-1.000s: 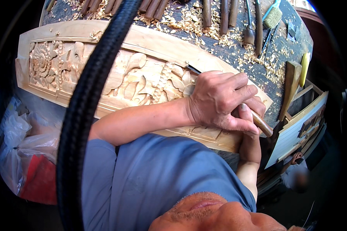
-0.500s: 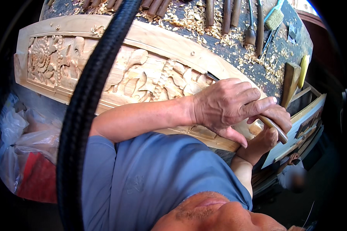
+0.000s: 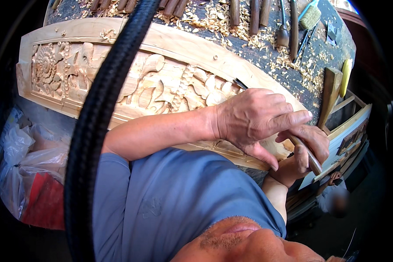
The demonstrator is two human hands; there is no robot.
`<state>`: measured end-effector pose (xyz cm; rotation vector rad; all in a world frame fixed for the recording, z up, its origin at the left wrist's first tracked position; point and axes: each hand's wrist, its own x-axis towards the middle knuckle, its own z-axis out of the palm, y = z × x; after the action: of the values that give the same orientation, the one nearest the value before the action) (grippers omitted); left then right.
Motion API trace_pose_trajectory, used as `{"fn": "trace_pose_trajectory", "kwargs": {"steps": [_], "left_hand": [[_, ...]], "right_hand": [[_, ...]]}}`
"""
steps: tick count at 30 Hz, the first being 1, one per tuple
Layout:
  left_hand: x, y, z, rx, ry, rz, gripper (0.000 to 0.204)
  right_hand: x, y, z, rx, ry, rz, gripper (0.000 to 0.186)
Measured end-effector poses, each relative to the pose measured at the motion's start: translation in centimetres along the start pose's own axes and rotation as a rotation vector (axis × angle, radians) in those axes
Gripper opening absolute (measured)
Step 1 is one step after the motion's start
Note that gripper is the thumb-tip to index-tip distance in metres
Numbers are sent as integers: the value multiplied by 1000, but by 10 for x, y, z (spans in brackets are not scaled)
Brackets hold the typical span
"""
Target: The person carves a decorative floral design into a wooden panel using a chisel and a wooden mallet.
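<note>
A long pale wooden panel [image 3: 183,40] lies across the bench, carved in relief with a round flower, leaves and a beaded band. My left hand [image 3: 253,120] rests over its right part, fingers curled down around the front of a carving chisel [image 3: 306,150], thumb stretched out. The chisel's dark blade tip shows beyond my knuckles, at the border of the carved field. Around the wooden handle closes my right hand [image 3: 312,137], partly behind the left; the handle's end sticks out below it. The carving beneath my hands is hidden.
Wood shavings [image 3: 222,22] litter the dark bench [image 3: 262,56]. Several tool handles, a brush [image 3: 310,18] and a wooden block [image 3: 329,91] lie along the far and right sides. A plastic bag [image 3: 15,153] is at left. A black cable [image 3: 105,87] crosses the view. Another person sits lower right.
The chisel handle's end has swung slightly downward with my right hand, and its blade tip shows a little more. My left hand has stayed nearly in place.
</note>
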<state>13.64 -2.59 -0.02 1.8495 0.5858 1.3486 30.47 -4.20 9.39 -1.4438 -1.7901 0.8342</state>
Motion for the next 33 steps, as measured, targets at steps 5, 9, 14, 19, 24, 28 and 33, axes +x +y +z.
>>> {"fn": "trace_pose_trajectory", "kwargs": {"steps": [5,9,14,19,24,28,33], "left_hand": [[2,1,-1,-19,25,-23,105],[4,4,-8,-4,-58,-101,98],[6,3,-3,39,16,-91,86],[9,4,-6,84,-42,-133,75],[8,4,-7,114,-86,-186,66],[8,4,-6,130,-66,-190,68],[9,9,-13,231,-47,-254,71]], "right_hand": [[-5,1,0,-1,-42,67,51],[-10,-8,-3,95,-81,283,47],[-9,11,2,224,-61,164,50],[-7,4,8,260,3,264,48],[-6,9,7,244,-20,254,50],[-12,14,7,321,-79,302,52],[3,35,9,412,-280,158,46]]}}
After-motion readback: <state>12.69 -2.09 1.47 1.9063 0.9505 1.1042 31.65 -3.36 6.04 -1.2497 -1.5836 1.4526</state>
